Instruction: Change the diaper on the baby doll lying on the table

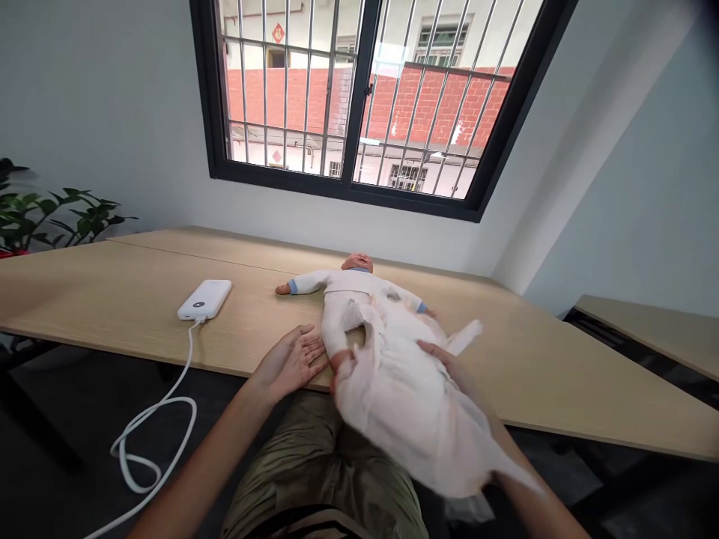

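Window: we log one black-framed window (348, 187) with steel bars, far ahead of both grips; beyond it stands a red brick wall (427, 105).

Bench: we log one pale wood-grain bench (95, 299) directly ahead of both grips, its near edge beneath them, and a second bench (645, 329) well off to the right of the right grip.

Plant: we log one dark green leafy plant (50, 217), far left of the left grip, behind the bench.

Cloth: a thin white cloth (404, 404) hangs off the bench edge at the right grip, partly covering the doll's lower body.

Doll: one baby doll (348, 288) lies on its back on the bench, ahead of and between the grips, in a white suit (342, 283) with blue cuffs.

Left grip: the left grip (292, 363) is open, its fingers spread, just beside the doll's leg.

Right grip: the right grip (449, 370) lies on the cloth, fingers extended; the cloth hides the rest, so we cannot tell whether it pinches.

Handling: we judge that cloth this thin handles best with flat fingers and slow, even tension, kept free of the doll's limbs.

Power bank: one white power bank (204, 299) sits left of the left grip, its white charging cable (151, 442) looping below the bench.

Writing: we can read none; a red diamond paper (278, 33) on the far wall is too small to make out.
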Motion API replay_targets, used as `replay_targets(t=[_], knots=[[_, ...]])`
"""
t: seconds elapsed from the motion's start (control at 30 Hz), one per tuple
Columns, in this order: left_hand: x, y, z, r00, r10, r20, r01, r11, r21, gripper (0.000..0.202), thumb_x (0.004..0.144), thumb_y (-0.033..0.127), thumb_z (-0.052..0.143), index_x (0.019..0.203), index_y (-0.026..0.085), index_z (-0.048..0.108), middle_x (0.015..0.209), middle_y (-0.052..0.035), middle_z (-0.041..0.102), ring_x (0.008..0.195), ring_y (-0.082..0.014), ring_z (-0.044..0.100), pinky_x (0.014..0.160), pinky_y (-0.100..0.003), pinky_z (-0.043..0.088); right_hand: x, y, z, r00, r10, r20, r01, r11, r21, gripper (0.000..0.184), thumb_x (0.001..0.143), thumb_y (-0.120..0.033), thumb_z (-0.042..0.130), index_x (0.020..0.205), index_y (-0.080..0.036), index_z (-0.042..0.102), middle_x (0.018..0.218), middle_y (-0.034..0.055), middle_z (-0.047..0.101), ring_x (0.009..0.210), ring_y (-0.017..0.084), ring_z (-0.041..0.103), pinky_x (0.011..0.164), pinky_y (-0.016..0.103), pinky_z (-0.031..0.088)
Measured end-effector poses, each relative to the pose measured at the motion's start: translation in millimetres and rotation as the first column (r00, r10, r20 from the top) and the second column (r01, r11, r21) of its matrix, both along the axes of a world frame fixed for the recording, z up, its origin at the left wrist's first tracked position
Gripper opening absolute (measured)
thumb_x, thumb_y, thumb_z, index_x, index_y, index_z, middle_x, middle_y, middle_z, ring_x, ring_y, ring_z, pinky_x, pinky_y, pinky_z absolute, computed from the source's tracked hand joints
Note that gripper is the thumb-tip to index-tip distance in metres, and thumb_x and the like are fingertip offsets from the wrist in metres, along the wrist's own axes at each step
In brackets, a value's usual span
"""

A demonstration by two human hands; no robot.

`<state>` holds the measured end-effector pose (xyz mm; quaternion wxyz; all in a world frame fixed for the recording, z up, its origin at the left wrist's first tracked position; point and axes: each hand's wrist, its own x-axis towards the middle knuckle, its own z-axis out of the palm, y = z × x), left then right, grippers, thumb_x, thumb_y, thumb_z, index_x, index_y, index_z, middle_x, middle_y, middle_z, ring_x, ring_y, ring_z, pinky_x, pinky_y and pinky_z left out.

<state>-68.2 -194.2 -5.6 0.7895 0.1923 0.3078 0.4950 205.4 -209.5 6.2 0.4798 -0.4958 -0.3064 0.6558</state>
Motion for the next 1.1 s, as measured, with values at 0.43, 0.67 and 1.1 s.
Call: replay_targets(t=[0.43,0.67,1.1], knots=[[64,5,-20.6,0.955,-0.164,0.246,0.128,0.98,0.155,0.043,0.096,0.046,0.044,0.117,0.013,0.062,0.09,-0.0076,0.074,0.08,-0.0221,0.072,0.085,-0.032,0.053,-14,-5,-3.1,0.985,0.058,-0.16,-0.063,0.998,-0.026,0.047,0.085,-0.03,0.059,0.128,-0.01,0.057,0.099,0.0113,0.075,0.093,0.026,0.072,0.091,0.039,0.056],[53,3,-16.1,0.906,-0.232,0.354,0.215,0.973,0.088,0.043,0.092,0.057,0.047,0.102,0.017,0.062,0.053,0.0022,0.056,0.069,-0.0228,0.069,0.084,-0.041,0.053,67,-25,-0.6,0.95,-0.27,0.155,0.27,0.963,0.022,0.046,0.078,-0.021,0.073,0.121,-0.011,0.06,0.089,0.0107,0.076,0.075,0.025,0.073,0.069,0.032,0.061],[52,58,96.3,0.935,-0.321,0.15,0.269,0.919,0.288,0.031,0.094,0.039,0.044,0.089,0.013,0.059,0.067,-0.0043,0.063,0.089,-0.0259,0.07,0.09,-0.043,0.052,35,3,-7.8,0.992,0.103,0.068,-0.099,0.993,-0.066,0.031,0.074,-0.016,0.073,0.104,-0.01,0.065,0.091,0.0113,0.075,0.072,0.02,0.072,0.07,0.028,0.059]])
